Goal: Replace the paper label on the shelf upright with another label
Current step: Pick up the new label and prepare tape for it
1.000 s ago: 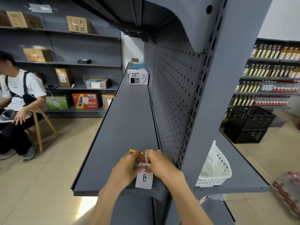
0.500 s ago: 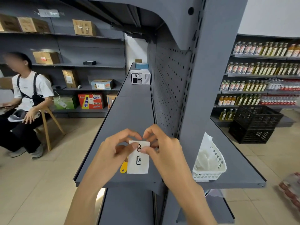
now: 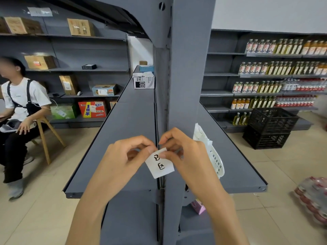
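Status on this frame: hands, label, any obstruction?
Left hand and right hand both pinching paper label by its top edge. Label off the shelf upright, tilted. Nothing in the way.

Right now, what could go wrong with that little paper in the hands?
1. Both hands, left hand and right hand, pinch only the top edge of the paper label, so pulling apart could tear it.
2. The label hangs tilted, so it might go onto the shelf upright crooked.
3. The white basket sits close beside the right hand and could get bumped.
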Demonstrator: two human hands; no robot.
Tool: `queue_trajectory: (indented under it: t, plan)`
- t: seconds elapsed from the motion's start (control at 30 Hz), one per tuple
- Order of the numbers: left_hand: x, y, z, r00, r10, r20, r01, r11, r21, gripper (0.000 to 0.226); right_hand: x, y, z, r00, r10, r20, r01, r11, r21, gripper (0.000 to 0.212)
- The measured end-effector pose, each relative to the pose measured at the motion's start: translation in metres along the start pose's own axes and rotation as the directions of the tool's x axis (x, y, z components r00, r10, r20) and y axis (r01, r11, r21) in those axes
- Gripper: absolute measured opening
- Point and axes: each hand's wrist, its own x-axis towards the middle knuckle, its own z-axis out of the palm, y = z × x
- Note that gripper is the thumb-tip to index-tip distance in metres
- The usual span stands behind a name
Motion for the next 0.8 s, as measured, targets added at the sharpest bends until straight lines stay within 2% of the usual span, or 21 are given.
queue_trajectory:
  t: [0.13, 0.27, 0.5, 0.8]
  plan:
    - [0.0, 0.011, 0.009, 0.995, -0.037, 0.09, 0.032, 0.998, 0.052, 0.02, -0.001, 0.006, -0.019, 0.997, -0.009, 0.076, 0.015, 0.997, -0.079, 0.026]
    - [0.002, 0.02, 0.016, 0.981, -0.036, 0.192, 0.013, 0.993, 0.115, 0.012, 0.0, 0.011, -0.038, 0.989, -0.004, 0.147, 0.021, 0.993, -0.113, 0.023]
    - [0.007, 0.028, 0.035, 0.955, -0.038, 0.294, 0.002, 0.993, 0.121, 0.012, 0.004, 0.023, -0.057, 0.983, -0.009, 0.182, 0.042, 0.983, -0.178, 0.027]
    - [0.011, 0.034, 0.046, 0.947, -0.045, 0.32, 0.004, 0.992, 0.128, 0.014, 0.009, 0.029, -0.067, 0.978, -0.018, 0.206, 0.063, 0.975, -0.212, 0.028]
